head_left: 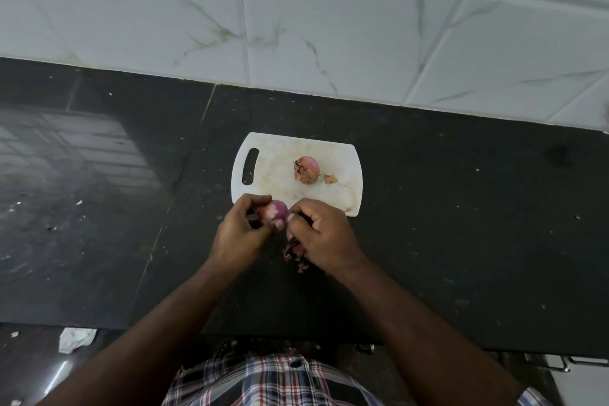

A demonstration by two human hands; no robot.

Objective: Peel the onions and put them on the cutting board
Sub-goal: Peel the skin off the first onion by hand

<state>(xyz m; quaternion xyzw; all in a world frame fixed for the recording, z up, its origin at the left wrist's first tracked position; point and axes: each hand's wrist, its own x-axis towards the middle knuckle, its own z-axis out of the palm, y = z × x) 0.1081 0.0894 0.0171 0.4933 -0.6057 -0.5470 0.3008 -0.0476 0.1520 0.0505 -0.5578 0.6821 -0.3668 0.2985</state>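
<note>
Spanning the lower half of your view, the dark stone table (461, 208) runs up to a white marbled tile wall (329, 10). Take the white cutting board (273, 171) as your landmark: it lies flat on the table with its long axis running left to right and its handle slot at the left end.

Your left hand (242, 227) sits just in front of the board's near edge, toward its left corner, fingers curled round a partly peeled onion (276, 212) whose purple flesh shows between your two hands; which way its root end points cannot be told. Your right hand (324, 234) is just in front of the board's near edge, toward the middle, touching that onion, fingers curled and pinching at loose skin.

On the board, right of centre, rests a second onion (306, 170), unpeeled, its ragged brown end turned toward the handle side. Just beside it on the right lies a small brown scrap (330, 179). Below your right hand, nearer you than the board, a little heap of purple peelings (296, 259) lies on the table.
</note>
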